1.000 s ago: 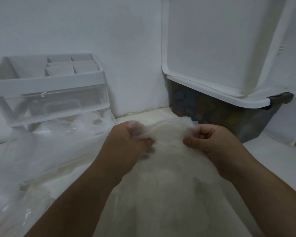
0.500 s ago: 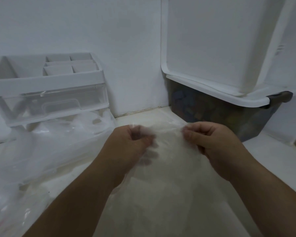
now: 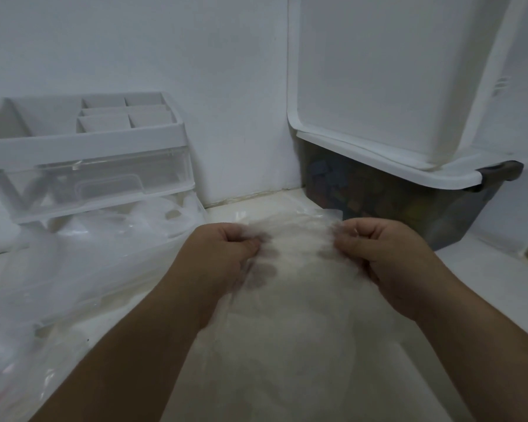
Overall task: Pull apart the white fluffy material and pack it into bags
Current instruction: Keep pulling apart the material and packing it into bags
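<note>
Both hands are up over the bench [image 3: 488, 287], and the white fluffy material [image 3: 299, 269] is stretched between them. The left hand [image 3: 223, 254] has its fingers [image 3: 247, 245] curled in, pinching the left edge of the fluff. Some fingertips show as dark patches through the thin web just below that grip. The right hand [image 3: 390, 260] has its fingers [image 3: 349, 242] bunched around the right edge in the same way. From the two grips the material sags down and toward the person, spreading wide below the fingers. A clear film [image 3: 333, 213] peeks out just beyond the right fingers, possibly a bag's edge, though the blur leaves it unclear. Crumpled clear plastic bags [image 3: 73, 275] lie well left of the left fingers, beneath a white drawer organiser [image 3: 86, 141]. A dark storage bin [image 3: 409, 214] sits beyond the right fingers.
</note>
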